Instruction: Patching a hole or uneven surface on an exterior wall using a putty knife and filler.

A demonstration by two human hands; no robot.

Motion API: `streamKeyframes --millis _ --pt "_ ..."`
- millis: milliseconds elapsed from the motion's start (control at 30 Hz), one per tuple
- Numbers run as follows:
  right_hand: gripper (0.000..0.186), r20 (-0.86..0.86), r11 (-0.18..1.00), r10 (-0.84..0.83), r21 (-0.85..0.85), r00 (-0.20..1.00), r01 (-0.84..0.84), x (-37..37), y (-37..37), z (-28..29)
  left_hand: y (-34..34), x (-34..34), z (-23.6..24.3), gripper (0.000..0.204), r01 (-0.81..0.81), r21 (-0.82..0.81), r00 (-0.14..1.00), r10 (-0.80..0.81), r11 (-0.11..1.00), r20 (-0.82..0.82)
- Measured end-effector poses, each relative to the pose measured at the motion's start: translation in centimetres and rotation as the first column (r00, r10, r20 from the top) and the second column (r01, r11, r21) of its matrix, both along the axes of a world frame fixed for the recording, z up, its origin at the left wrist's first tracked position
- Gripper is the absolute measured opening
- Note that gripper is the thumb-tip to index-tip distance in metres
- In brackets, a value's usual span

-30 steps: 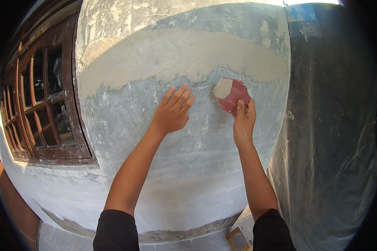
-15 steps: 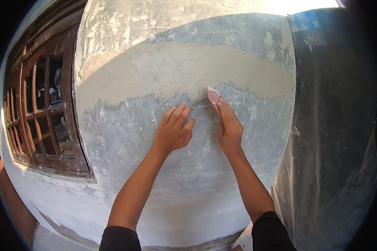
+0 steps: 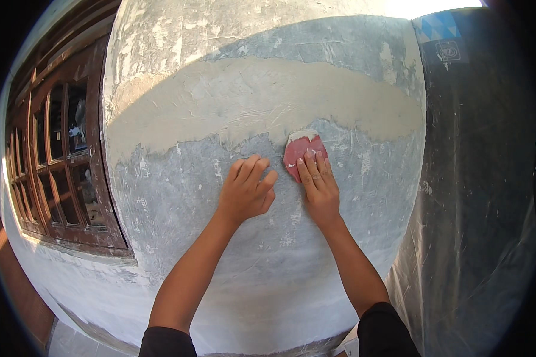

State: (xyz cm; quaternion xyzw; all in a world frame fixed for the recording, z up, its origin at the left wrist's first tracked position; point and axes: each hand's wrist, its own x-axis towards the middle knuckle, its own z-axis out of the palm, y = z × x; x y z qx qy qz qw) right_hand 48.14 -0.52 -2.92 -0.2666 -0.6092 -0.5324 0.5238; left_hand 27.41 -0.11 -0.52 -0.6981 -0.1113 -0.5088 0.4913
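Note:
My right hand (image 3: 320,190) holds a flat pink-red putty scraper (image 3: 302,156), with its fingers spread over the broad face. The scraper's pale putty-coated edge lies against the wall at the lower border of a wide beige band of putty (image 3: 244,98). To its left, my left hand (image 3: 247,187) is curled in a loose fist just in front of the bare grey wall (image 3: 220,279), with nothing seen in it. Whether its fingertips touch the wall I cannot tell.
A brown wooden window frame with glass panes (image 3: 80,160) borders the wall on the left. Dark plastic sheeting (image 3: 482,178) hangs on the right, with a blue-and-white patterned patch (image 3: 438,28) at its top. Sunlight falls across the wall's upper part.
My right hand has turned the scraper from edge-on to nearly flat, its face now showing, and shifted slightly down. The left hand's fingers have curled in more.

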Motion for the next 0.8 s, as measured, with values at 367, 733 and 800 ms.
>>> streamKeyframes --millis 367,733,800 --pt "0.049 0.104 0.993 -0.087 -0.066 0.991 0.094 1.9 -0.6 -0.8 -0.5 0.2 0.1 0.032 -0.075 -0.028 0.997 0.075 0.997 -0.006" --pt "0.041 0.033 0.994 0.062 -0.094 0.998 -0.059 4.4 -7.6 1.2 -0.4 0.0 0.2 0.032 -0.145 0.001 0.989 0.145 0.989 -0.01" --pt "0.037 -0.354 0.893 0.325 -0.191 0.877 -0.408 3.4 -8.0 4.1 -0.4 0.2 0.3 0.031 -0.121 -0.023 0.993 0.12 0.992 -0.018"
